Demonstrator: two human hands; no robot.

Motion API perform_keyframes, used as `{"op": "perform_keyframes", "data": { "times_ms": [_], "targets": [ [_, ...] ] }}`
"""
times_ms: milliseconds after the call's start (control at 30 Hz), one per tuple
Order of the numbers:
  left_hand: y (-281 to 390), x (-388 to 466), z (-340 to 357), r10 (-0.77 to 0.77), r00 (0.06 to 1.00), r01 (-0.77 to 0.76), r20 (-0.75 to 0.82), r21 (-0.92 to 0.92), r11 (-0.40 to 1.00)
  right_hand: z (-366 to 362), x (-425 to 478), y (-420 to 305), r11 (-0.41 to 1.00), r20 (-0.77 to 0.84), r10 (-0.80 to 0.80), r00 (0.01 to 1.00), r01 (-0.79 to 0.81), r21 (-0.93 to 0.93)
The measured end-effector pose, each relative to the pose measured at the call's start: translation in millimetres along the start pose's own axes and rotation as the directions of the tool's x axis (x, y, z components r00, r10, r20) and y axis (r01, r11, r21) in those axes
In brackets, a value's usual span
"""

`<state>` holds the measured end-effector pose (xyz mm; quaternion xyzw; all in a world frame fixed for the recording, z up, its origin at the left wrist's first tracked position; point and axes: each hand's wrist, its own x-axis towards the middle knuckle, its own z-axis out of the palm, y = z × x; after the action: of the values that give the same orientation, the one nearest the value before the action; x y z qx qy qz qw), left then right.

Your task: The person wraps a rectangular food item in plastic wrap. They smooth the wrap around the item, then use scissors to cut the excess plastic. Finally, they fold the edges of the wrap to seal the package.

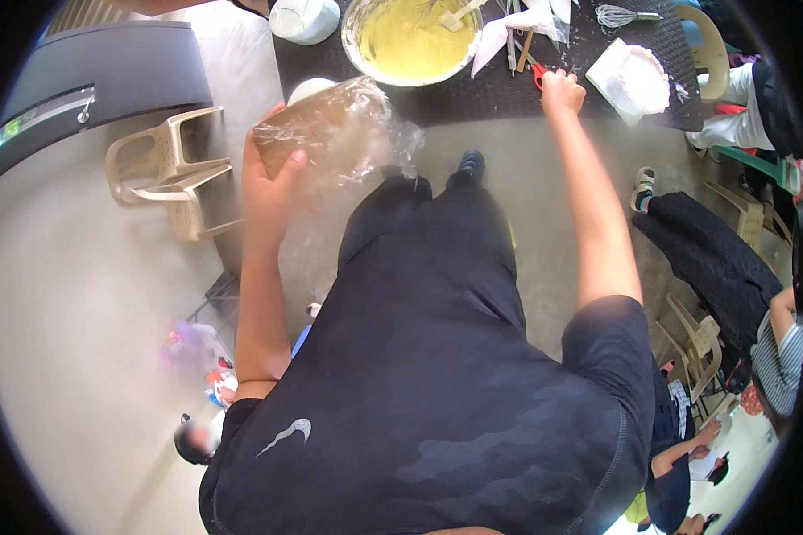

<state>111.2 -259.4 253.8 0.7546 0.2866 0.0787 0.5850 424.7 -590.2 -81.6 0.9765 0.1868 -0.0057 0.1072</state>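
My left hand grips a flat brown item, perhaps a cake or a board, in loose clear plastic film. The thumb lies on its near face, and film trails off its right side. At the table's front edge, my right hand is curled closed at the red handle of a pair of scissors, which the fingers partly cover. Left of the scissors lie a brown wooden stick and a white piping bag. A large bowl of yellow batter or cream holds a spatula.
A frosted white cake sits near the table's right edge, below a wire whisk. A white round container stands at the back left. Beige plastic chairs are on the left. People sit along the right side, a dark-clothed leg among them.
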Motion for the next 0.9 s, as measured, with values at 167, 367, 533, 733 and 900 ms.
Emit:
{"op": "perform_keyframes", "data": {
  "times_ms": [167, 367, 533, 733, 900],
  "targets": [
    [5.4, -14.6, 17.6, -0.054, 0.996, 0.049, -0.075, -0.069, 0.996, -2.6, -9.9, -2.6, 0.996, 0.067, 0.086, 0.994, -0.087, 0.024],
    [-8.4, -9.1, 6.8, 0.0, 0.998, 0.0, -0.056, -0.01, 1.0, 1.9, -22.5, 25.1, 0.972, 0.086, 0.074, 0.994, -0.091, 0.215],
    [6.2, -10.8, 12.4, -0.005, 0.996, 0.009, -0.092, 0.043, 0.999, -20.7, -87.6, 61.4, 0.749, 0.108, 0.196, 0.975, -0.22, 0.625],
    [31.8, 30.8, -21.7, 0.165, 0.976, -0.137, -0.14, 0.188, 0.973, -128.6, -208.9, -60.2, -0.073, 0.523, -0.52, 0.675, -0.645, 0.761],
    [48.0, 79.6, -77.8, 0.247, 0.961, -0.228, -0.124, 0.15, 0.962, -200.0, -191.3, -220.8, -0.277, 0.099, -0.868, 0.487, -0.639, 0.718]
  ]
}}
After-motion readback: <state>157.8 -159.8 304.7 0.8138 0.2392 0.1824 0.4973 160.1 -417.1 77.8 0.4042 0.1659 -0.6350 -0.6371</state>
